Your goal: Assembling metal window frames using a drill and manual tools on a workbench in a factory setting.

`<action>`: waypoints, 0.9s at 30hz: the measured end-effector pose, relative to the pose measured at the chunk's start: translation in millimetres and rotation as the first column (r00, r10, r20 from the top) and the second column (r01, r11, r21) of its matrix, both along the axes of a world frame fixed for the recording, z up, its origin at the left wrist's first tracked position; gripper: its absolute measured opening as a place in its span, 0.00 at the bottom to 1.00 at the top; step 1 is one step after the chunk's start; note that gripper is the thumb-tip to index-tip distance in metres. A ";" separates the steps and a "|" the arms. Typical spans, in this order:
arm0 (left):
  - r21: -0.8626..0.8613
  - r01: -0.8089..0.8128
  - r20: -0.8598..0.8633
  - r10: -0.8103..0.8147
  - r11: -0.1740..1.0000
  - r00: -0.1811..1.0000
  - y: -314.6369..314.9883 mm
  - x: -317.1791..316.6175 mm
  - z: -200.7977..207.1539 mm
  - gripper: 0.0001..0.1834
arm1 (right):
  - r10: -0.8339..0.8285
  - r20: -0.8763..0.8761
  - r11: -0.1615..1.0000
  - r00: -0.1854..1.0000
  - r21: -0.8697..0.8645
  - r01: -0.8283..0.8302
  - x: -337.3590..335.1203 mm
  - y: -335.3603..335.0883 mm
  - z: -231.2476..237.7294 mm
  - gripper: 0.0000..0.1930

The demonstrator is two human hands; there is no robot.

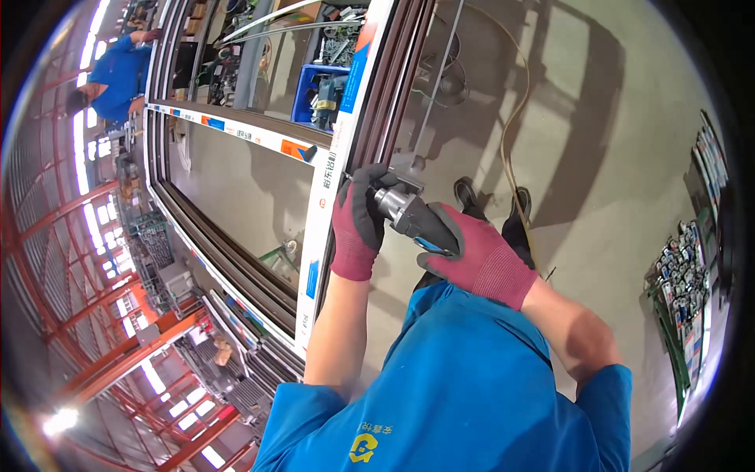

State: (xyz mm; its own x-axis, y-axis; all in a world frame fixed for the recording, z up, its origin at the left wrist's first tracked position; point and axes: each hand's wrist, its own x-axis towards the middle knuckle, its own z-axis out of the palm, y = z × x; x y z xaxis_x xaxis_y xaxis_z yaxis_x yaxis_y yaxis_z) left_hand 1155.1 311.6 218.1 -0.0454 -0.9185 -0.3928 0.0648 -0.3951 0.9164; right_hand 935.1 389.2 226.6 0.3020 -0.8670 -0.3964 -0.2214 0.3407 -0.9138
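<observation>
A black and grey power drill (pixel 425 227) with a silver collar lies between my two gloved hands, its nose toward the frame. My right hand (pixel 486 258), in a maroon and dark grey glove, is wrapped round the drill's rear body. Closed about its front end is my left hand (pixel 358 228), in a matching glove, right against the frame's near edge. Its fingers hide the tip of the tool. The large window frame (pixel 321 206) has dark brown profiles and white printed protective film; a crossbar (pixel 236 130) joins it at the left of my hands.
A blue bin (pixel 316 75) with tools and loose metal hardware sits beyond the crossbar. A co-worker in blue (pixel 118 79) stands at the frame's far side. A thin hose (pixel 515 118) runs along the floor by my shoes. Stacked profiles (pixel 683 291) lie at the right.
</observation>
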 end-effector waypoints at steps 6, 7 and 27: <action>0.083 -0.054 -0.057 0.059 0.995 0.997 -3.9 1.5 -2.1 0.26 | -0.040 -0.004 0.997 0.999 -0.065 0.040 0.8 0.1 -9.5 0.40; 0.078 -0.059 -0.059 0.064 0.995 0.996 -3.1 1.3 -2.9 0.26 | -0.029 -0.006 0.997 1.000 -0.069 0.028 1.0 0.2 -12.9 0.41; 0.237 -0.218 -0.393 0.298 0.947 0.870 -6.9 -29.5 -11.3 0.12 | 0.116 -0.562 0.956 0.819 -0.160 -0.245 -0.3 -3.7 26.9 0.39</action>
